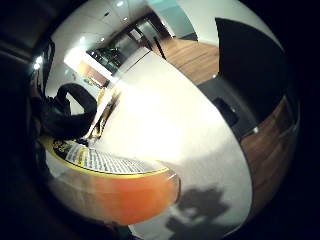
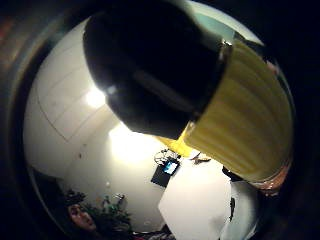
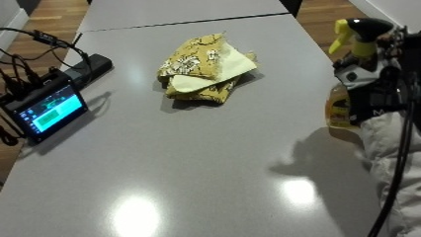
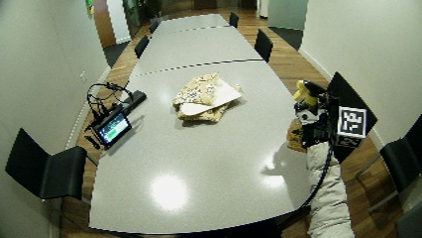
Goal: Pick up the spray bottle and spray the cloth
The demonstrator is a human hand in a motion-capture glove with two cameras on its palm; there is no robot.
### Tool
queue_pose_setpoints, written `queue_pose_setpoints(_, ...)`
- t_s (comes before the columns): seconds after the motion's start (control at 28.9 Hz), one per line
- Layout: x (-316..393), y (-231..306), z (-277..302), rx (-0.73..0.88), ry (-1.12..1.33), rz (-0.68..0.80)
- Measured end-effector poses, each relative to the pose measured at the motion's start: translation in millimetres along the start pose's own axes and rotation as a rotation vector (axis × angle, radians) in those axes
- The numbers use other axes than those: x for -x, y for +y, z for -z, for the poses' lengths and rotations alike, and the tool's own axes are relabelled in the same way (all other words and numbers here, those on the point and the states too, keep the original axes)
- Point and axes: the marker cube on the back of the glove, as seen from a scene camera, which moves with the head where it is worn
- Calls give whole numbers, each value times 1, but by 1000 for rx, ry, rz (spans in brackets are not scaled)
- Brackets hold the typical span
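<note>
The right hand [image 3: 375, 94] is curled round the bottle [image 3: 349, 74], holding it off the table [image 3: 217, 163] near the edge on the person's side, well apart from the cloth [image 3: 204, 69]. The bottle looks like a rigid plastic sprayer: black and yellow head, yellow nozzle turned toward the cloth, an amber body with a printed label. The little-finger palm view shows orange liquid filling the body, so I judge it moderately heavy and liable to slosh; smooth plastic could slip, and the neck just under the head, where the hand sits now, is the sensible place to hold it, with a finger free for the trigger. I cannot tell whether a finger is on the trigger yet. The cloth lies folded and rumpled near the table's middle, yellow and patterned with a pale side showing; it is soft and light and will probably not shift under spray. Beyond the cloth from the bottle, at the far table edge, stand a screen [image 3: 46, 108] showing green and a black box [image 3: 92, 64] with cables; these are well apart from the cloth, though mist drifting past it could reach them. Nothing lies between bottle and cloth, so the way across looks open.
</note>
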Motion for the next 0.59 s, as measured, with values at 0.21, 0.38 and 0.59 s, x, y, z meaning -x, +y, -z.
queue_pose_setpoints(0.21, 37, -27, -21, 59, 215, 145)
queue_pose_setpoints(0.38, 65, -53, -49, 143, 471, 274)
queue_pose_setpoints(0.59, 94, -74, -72, 197, 813, 429)
